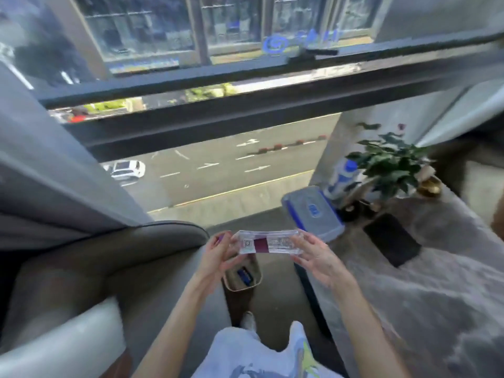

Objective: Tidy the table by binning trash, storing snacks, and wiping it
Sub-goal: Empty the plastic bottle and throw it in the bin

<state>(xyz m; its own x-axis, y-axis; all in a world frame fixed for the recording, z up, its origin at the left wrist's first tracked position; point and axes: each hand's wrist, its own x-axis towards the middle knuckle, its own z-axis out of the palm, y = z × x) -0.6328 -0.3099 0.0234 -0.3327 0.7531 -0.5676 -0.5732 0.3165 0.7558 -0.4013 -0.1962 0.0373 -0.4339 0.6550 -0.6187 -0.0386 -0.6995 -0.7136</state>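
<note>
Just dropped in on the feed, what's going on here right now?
A person holds a clear plastic wrapper stretched between the left hand and right hand, directly above a small bin on the floor. The grey table to the right carries a lidded container, a potted plant and a dark flat object.

Wrapper (268,242) between hands, above bin (242,275) (on floor), table (409,282) right, chair (114,257) left

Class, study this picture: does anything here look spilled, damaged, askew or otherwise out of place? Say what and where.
Nothing is visibly spilled or broken. The one odd thing is the clear wrapper, stretched between the left hand and right hand above the small bin on the floor rather than lying in it.
</note>
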